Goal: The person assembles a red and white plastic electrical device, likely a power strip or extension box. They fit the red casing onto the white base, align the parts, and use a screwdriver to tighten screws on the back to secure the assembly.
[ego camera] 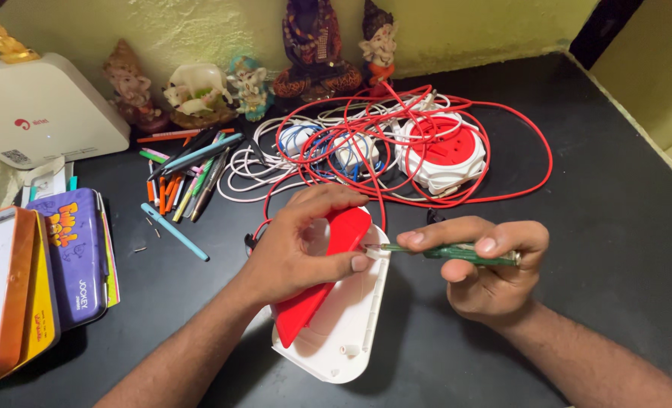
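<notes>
Gripping the red-and-white plastic extension-board casing (336,302) on the black table (615,227), the left hand (298,249) clamps its rim, while the right hand (487,264) pinches a green-handled screwdriver (449,253). The shell looks light, stiff, slippery; edges offer the best hold.

Left hand (305,245) grips a red-and-white plastic casing (336,317) lying on the dark table (615,227), thumb and fingers pressed on the red cover. Right hand (483,264) holds a green screwdriver (449,253) approx. level, tip touching the casing's upper edge. Behind: tangled red and white cables (396,151) w/ a round extension reel (441,151) (red top). Pens (188,174) lie scattered at left.
</notes>
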